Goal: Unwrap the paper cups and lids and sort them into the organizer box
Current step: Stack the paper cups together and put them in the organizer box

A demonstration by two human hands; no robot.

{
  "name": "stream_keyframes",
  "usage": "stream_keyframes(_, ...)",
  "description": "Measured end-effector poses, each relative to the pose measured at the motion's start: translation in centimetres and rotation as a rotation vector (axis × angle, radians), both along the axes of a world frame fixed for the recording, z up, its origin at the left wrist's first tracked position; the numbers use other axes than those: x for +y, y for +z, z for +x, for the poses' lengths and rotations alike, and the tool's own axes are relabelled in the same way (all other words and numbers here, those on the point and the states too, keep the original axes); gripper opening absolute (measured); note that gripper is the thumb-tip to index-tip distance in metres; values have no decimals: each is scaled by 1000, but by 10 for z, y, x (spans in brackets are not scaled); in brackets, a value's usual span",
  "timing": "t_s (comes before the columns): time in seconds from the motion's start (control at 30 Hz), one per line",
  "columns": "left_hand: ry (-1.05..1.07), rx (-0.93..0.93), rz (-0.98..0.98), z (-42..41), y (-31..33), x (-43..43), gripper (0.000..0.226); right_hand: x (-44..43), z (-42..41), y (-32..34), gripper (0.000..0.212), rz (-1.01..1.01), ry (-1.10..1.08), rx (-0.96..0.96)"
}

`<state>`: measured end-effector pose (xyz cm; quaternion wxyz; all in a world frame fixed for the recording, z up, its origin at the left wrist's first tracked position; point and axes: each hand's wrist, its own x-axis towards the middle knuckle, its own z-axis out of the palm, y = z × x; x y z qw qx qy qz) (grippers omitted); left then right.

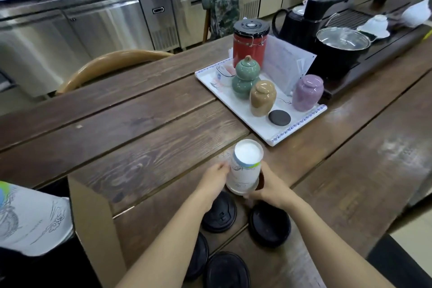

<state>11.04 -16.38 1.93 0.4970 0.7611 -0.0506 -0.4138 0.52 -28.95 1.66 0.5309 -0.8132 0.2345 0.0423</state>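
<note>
Both of my hands are on the stack of paper cups (245, 166), which stands upside down on the wooden table (140, 147), just ahead of the black lids (219, 215) lying flat between my forearms. My left hand (214, 181) touches the stack's left flank with fingertips closed together on what looks like a fold of clear wrap (225, 156), though the film is too faint for me to be sure how much of it I hold. My right hand (271, 188) clasps the lower right side near the wide rim, fingers curled around the back where I cannot see them. What matters for my next pull is the stack's long axis: it runs nearly upright, tipped a little away from me, white bottom on top. As I judge it, the wrap must slide along that axis, so my right hand should keep the base pinned while my left draws the film up and off. Neither hand is nearer; they flank the stack evenly. A cardboard box (98, 224) stands well to my left, and I take it for the organizer, though I cannot see its compartments. Beyond the stack sits a white tray (301, 124) of small jars, near enough that a careless tug could tip the cups toward it.
</note>
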Motion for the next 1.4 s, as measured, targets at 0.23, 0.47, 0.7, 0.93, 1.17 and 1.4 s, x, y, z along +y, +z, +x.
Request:
stream_keyframes(0.23,101,37,-114,4,22,6,27,8,24,7,69,62,-88,-107)
stream_keyframes(0.47,432,-317,-302,16,121,58,21,46,73,86,83,21,73,-380)
stream_keyframes(0.7,692,-591,-399,11,208,151,19,131,100,167,75,53,294,-574)
stream_keyframes(0.93,918,-684,-325,5,234,241,12,224,120,192,80,69,481,-568)
stream_keyframes(1.17,931,-590,-249,16,202,284,21,267,133,170,94,-123,571,-427)
stream_keyframes(1.4,881,-511,-306,12,184,298,20,276,126,166,75,-143,581,-595)
